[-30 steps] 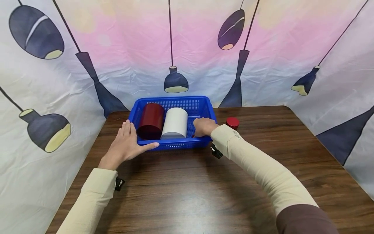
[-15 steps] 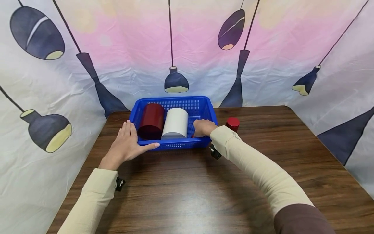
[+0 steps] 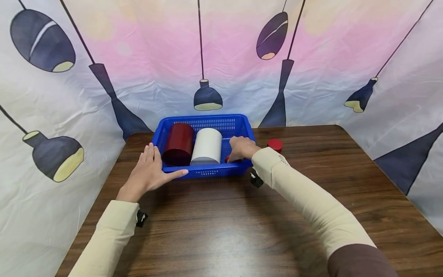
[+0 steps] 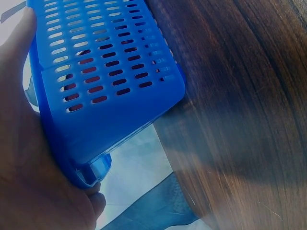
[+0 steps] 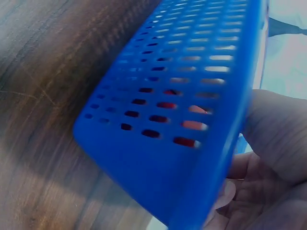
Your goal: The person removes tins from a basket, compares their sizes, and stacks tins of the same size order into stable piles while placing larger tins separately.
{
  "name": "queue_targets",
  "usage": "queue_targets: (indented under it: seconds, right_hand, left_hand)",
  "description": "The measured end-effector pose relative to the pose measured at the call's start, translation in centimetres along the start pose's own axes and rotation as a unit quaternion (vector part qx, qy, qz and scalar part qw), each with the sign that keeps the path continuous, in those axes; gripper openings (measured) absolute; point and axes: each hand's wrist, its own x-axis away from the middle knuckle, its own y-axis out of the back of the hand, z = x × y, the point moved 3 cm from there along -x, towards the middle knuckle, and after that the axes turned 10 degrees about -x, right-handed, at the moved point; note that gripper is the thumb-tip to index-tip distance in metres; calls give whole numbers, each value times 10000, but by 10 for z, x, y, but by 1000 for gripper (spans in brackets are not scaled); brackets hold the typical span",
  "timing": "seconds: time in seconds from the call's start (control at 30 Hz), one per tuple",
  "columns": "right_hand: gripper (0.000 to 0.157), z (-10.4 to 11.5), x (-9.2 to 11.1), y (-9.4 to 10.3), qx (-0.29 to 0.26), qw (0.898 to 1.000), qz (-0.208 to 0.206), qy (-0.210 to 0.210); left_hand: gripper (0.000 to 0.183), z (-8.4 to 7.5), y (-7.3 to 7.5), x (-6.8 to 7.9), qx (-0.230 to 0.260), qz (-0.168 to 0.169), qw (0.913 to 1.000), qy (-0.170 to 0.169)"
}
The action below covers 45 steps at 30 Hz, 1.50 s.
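A blue plastic basket (image 3: pixel 207 171) with slotted walls stands at the back of the table. A dark red cylinder (image 3: pixel 179 144) and a white cylinder (image 3: pixel 207 146) lie side by side within it. My left hand (image 3: pixel 147 171) rests on the basket's left front corner, fingers straight and thumb along the front rim. Inside the right end, my right hand (image 3: pixel 240 148) reaches down with bent fingers around a small red object (image 3: pixel 227 158), mostly hidden beneath it. Red also shows through the slots in the right wrist view, where the basket wall (image 5: pixel 144 163) hides much of the grip.
A small red cylinder (image 3: pixel 275 145) stands on the table just right of the basket, partly behind my right sleeve. The brown wooden table (image 3: pixel 214 223) runs back to a hanging cloth (image 3: pixel 155 92) printed with lamps.
My right hand has risen slightly inside the basket, and its thumb shows more. My left hand, the basket and the cylinders have stayed in place.
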Motion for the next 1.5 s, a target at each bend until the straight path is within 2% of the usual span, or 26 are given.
queue_targets:
  seconds: [0.13, 0.4, 0.6, 0.77, 0.9, 1.1, 1.3, 1.5]
  right_hand:
    - [44, -3, -1, 7, -142, 9999, -51, -11]
    - [53, -5, 9, 26, -411, 9990, -179, 17]
    - [55, -7, 15, 44, -450, 9984, -278, 213]
    - [50, -12, 20, 60, -653, 9967, -357, 337]
    - [45, -19, 23, 73, -848, 9944, -521, 348]
    - [47, -32, 31, 89, -1251, 9897, -680, 169]
    - [39, -49, 37, 95, -1686, 9825, -790, 104]
    - [42, -68, 43, 98, -1731, 9801, -964, 144]
  left_hand:
    - [138, 0, 0, 0, 22, -5, 10000, -3]
    - [138, 0, 0, 0, 30, 31, 10000, -5]
    - [138, 0, 0, 1, 33, 33, 10000, -14]
    - [138, 0, 0, 1, 44, 20, 10000, -15]
    - [138, 0, 0, 1, 58, 17, 10000, -13]
    - [138, 0, 0, 1, 63, 34, 10000, -13]
    - [138, 0, 1, 2, 56, -7, 10000, -14]
    - [137, 0, 1, 2, 85, -15, 10000, -28]
